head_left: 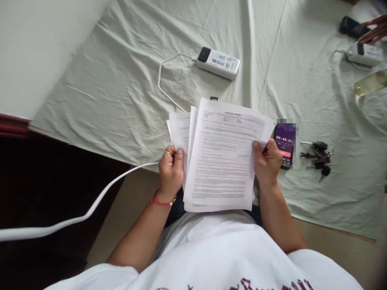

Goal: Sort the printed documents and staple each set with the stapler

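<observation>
Several printed paper sheets (222, 161) are fanned out between my two hands, above my lap and the near table edge. My left hand (171, 167) pinches the left sheets, thumb on top and fingers behind. On the other side, my right hand (268, 161) grips the right edge of the top sheets with its thumb on the print. The top page is covered in small text, too fine to read. Just right of my right hand lies a phone (284, 147) showing a timer, partly blurred out. A small dark object (214, 98) peeks out behind the papers.
A white power bank (218, 63) with a cable lies on the cloth-covered table (136, 72). Keys (319, 157) rest right of the phone. At the far right are another person's hand (375, 30), a second power bank (365, 54) and a bottle (370, 84). A white cable (90, 209) crosses at left.
</observation>
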Demonstrator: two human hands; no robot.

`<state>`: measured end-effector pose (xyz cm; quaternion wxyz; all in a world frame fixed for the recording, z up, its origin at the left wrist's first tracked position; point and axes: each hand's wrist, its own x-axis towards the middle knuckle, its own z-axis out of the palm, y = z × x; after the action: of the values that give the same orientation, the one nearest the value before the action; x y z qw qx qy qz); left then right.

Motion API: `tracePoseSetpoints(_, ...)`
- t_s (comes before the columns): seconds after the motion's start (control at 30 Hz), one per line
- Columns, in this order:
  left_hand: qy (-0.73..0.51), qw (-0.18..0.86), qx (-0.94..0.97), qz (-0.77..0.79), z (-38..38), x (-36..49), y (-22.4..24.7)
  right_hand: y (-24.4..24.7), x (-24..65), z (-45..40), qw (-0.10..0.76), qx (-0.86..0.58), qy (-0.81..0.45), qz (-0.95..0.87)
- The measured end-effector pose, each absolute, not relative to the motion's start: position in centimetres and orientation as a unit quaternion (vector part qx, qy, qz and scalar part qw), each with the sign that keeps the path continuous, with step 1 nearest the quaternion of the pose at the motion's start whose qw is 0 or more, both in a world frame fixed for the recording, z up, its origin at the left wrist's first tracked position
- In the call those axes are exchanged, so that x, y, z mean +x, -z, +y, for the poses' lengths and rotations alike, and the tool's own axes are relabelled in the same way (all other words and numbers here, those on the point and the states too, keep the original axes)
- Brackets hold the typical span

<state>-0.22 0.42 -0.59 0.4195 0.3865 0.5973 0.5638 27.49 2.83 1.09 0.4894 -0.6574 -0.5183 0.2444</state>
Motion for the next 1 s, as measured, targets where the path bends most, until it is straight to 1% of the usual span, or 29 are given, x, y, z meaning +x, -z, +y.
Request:
tracePoseSetpoints(0.17,-0.572,0.394,0.4,0.598,0.5,-0.2,0.9,-0.7,27.7,3.0,0.491,-0.663,-0.244,-0.51)
tracePoseSetpoints(0.53,-0.593,0.386,0.404,0.58,0.8,0.2,0.6,-0.9,27.7,3.1,0.507,-0.656,-0.244,-0.502)
tracePoseSetpoints(0.73,-0.583,0.442,0.399,0.552,0.8,0.6,0.2,-0.6,27.7,3.4,0.574,-0.617,-0.294,-0.451)
tracePoseSetpoints(1.0,-0.593,0.477,0.378,0.527,0.7,0.6,0.0,-1.1,27.3,3.5,0.62,-0.56,-0.367,-0.408)
